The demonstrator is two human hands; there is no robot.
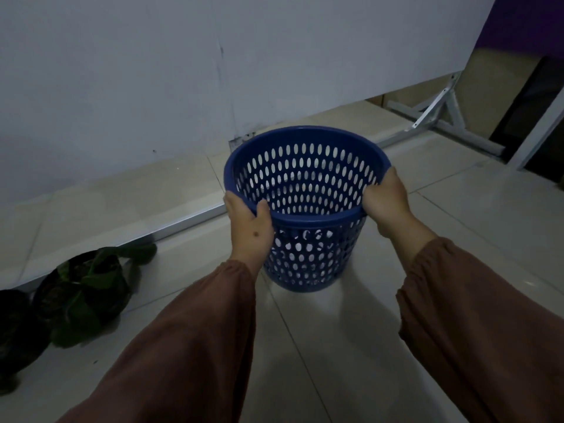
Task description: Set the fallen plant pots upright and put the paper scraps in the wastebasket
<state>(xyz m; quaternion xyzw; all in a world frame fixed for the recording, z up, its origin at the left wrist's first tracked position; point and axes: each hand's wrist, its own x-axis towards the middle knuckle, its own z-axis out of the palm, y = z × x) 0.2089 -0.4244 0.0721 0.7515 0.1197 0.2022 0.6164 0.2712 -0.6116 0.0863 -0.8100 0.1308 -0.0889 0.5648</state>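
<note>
both hands gripped the blue wastebasket (pixel 305 178) by its rim, left hand (pixel 250 222) near side, right hand (pixel 386 195) opposite, apparently to steady it on the tiled floor (pixel 320 346); potted plants (pixel 85 288) sat at the far left

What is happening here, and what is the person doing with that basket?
A person in brown sleeves grips the rim of a blue perforated wastebasket with both hands, the left hand and the right hand on the near rim. Dark plant pots with green leaves sit at the lower left on the tiled floor. No paper scraps are visible.
</note>
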